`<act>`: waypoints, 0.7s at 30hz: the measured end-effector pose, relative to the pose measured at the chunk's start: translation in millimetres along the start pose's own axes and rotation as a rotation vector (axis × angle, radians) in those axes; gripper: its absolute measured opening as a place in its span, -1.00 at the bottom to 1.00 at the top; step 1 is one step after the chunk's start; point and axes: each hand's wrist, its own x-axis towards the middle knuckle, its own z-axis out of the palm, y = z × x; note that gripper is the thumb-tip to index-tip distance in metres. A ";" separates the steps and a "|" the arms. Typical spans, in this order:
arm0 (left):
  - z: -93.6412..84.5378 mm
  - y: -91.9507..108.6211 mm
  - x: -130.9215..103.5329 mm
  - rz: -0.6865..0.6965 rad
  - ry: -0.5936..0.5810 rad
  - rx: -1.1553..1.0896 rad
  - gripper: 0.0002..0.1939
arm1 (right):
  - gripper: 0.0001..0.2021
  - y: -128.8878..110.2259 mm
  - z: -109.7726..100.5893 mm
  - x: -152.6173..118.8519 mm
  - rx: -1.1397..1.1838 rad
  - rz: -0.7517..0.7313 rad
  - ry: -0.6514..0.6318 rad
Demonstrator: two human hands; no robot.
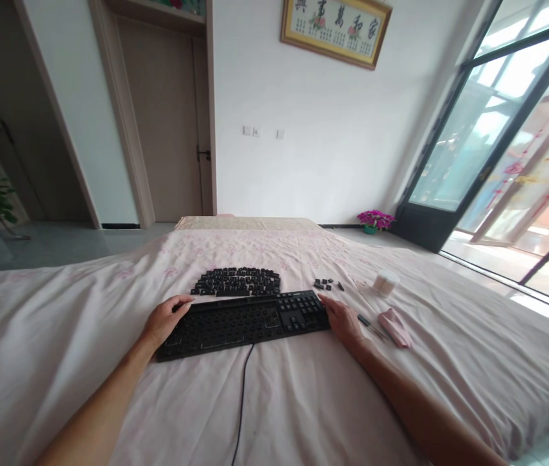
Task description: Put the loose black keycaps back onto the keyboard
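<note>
A black computer keyboard (235,323) lies slightly tilted across the cloth, its cable running toward me. Most of its left and middle part has no keycaps, while the right-hand block still carries keys. My left hand (168,318) grips the left end, thumb on top. At the right end my right hand (343,317) holds the edge, with its fingers partly hidden. Just behind the keyboard, loose black keycaps (236,282) lie in rows. A smaller group of keycaps (324,283) is scattered to the right of them.
Right of my right hand are a white round container (386,283), a folded pink cloth (395,328) and a thin dark-handled tool (364,321). A wrinkled pale pink sheet (294,401) covers the surface. Beyond it stand a potted flower (375,220) and a wall.
</note>
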 end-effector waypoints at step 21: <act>0.5 -10.4 4.3 -0.054 0.038 0.141 -0.63 | -0.77 33.5 -15.8 98.0 -0.261 0.041 -0.007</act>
